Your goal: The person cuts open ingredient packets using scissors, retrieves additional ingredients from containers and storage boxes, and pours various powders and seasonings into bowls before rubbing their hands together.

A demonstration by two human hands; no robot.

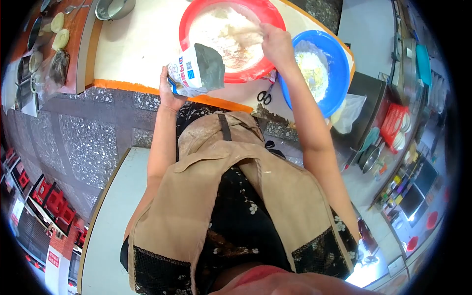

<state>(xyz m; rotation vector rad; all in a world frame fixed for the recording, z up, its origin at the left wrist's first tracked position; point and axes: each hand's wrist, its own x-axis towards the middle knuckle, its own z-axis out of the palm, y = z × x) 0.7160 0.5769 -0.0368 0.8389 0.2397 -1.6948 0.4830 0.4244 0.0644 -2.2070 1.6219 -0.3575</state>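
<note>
My left hand (170, 91) grips a printed plastic bag (186, 73) by its bottom end, the bag tilted with its grey open end toward the basin. In front of me is a red basin (184, 29) with white flour (226, 37) in it. My right hand (277, 44) is over the basin's right side, fingers curled together; whether anything is in them is hidden. Just right of it stands a blue basin (339, 73) holding white powder with some yellow (312, 73). Dark-handled scissors (265, 96) lie on the table between the basins.
The pale table (137, 54) has an orange front edge. A metal bowl (115, 9) stands at its far left. A wooden counter (78, 44) with dishes is further left. At the right are a clear plastic bag (350, 114) and a red basket (392, 127).
</note>
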